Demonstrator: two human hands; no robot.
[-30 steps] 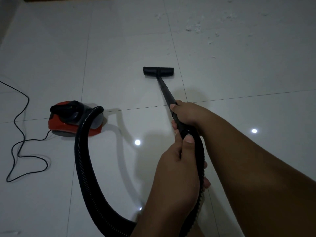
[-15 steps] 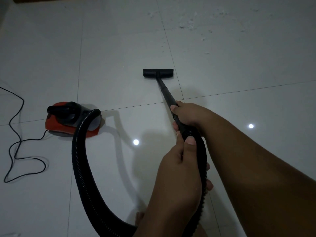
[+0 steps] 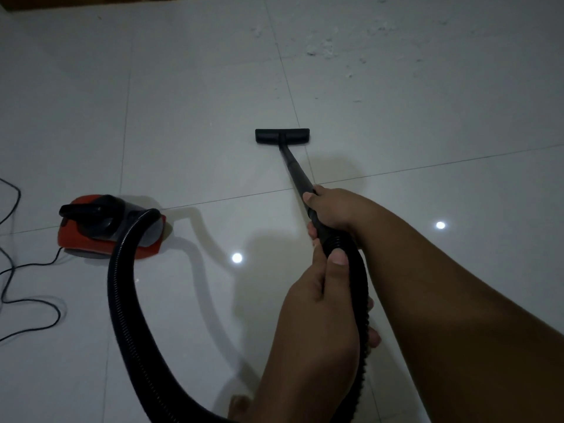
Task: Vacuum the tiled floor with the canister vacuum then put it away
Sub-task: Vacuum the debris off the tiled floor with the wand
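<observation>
Right hand (image 3: 332, 209) wraps the rigid wand (image 3: 294, 166); left hand (image 3: 320, 315) clasps the bendy ribbed hose (image 3: 128, 300) just behind. The floor head (image 3: 282, 136) rests mid-floor, the red canister (image 3: 100, 230) towards the tiled floor's (image 3: 198, 102) left edge. It probably handles light and steers best from the stiff wand.

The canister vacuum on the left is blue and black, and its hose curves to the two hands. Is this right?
No: the head view shows the canister vacuum red and black, not blue. It is on the left, and its hose curves to the left hand and the right hand on the wand.
</observation>
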